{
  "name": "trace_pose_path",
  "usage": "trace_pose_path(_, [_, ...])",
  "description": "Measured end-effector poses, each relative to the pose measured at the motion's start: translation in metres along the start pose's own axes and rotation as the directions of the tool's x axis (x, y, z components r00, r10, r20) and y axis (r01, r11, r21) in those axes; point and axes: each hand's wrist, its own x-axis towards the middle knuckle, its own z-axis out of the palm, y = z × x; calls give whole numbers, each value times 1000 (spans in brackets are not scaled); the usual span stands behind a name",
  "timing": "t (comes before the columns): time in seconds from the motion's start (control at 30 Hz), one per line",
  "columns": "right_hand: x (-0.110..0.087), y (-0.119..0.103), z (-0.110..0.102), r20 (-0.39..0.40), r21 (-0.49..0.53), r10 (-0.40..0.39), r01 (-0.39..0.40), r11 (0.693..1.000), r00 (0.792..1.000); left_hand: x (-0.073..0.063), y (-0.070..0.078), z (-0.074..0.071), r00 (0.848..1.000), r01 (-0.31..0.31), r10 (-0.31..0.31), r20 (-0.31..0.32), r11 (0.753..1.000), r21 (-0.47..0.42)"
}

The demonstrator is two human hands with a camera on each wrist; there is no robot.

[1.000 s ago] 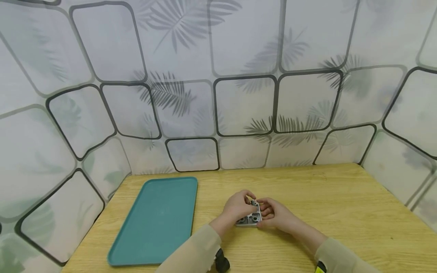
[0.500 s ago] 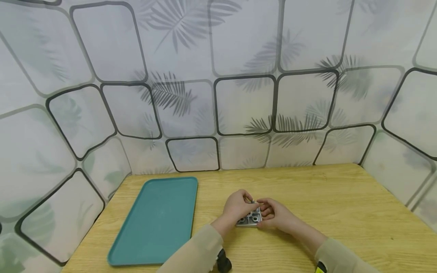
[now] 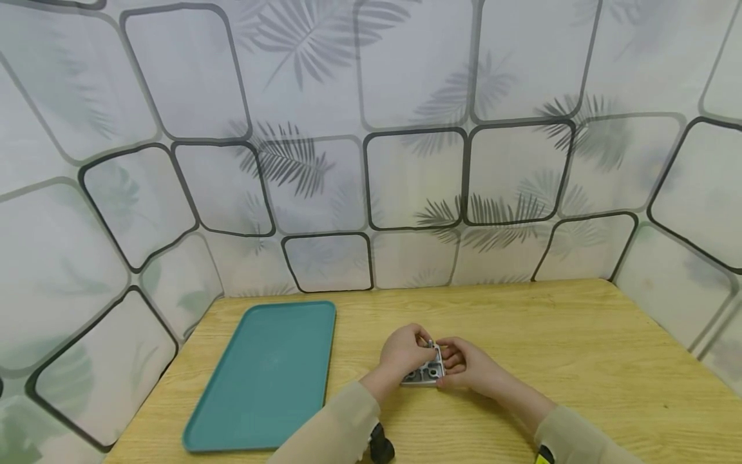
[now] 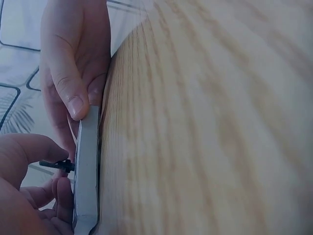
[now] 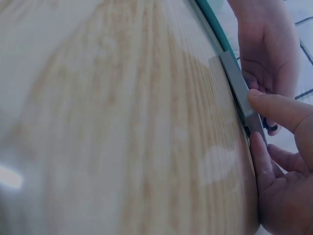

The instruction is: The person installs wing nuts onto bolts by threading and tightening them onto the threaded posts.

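A small silver-grey metal plate (image 3: pixel 429 372), with recesses and round holes on its top face, lies on the wooden table. My left hand (image 3: pixel 402 351) reaches over its left side. In the left wrist view, the left fingers pinch a dark threaded screw (image 4: pixel 55 165) that stands out from the plate's face. My right hand (image 3: pixel 472 366) holds the plate's right edge, its thumb (image 5: pixel 266 101) on the side wall and other fingertips by the near corner. The left hand hides part of the plate in the head view.
A teal tray (image 3: pixel 266 380) lies on the wooden table (image 3: pixel 551 348) to the left of the hands. A patterned cloth (image 3: pixel 414 180) hangs behind the table and along its sides. A black strap piece (image 3: pixel 379 444) shows at the left wrist.
My left thumb has shifted slightly right across the plate and then back, with small finger movements around the screw. The right hand and the plate have stayed in place.
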Motion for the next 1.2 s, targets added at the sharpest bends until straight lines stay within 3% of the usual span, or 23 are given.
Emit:
trace_pose_path(0.4, [2, 0, 1, -11, 9, 11, -11, 1000, 1000, 1, -3, -4, 998, -52, 53, 24, 998, -27])
trace_pose_path(0.9, [1, 3, 1, -3, 14, 12, -12, 1000, 1000, 2, -5, -6, 996, -55, 60, 71, 997, -60])
trace_pose_path(1.2, [1, 0, 1, 1, 12, 21, -21, 1000, 1000, 2, -9, -9, 994, 10, 13, 105, 978, -211])
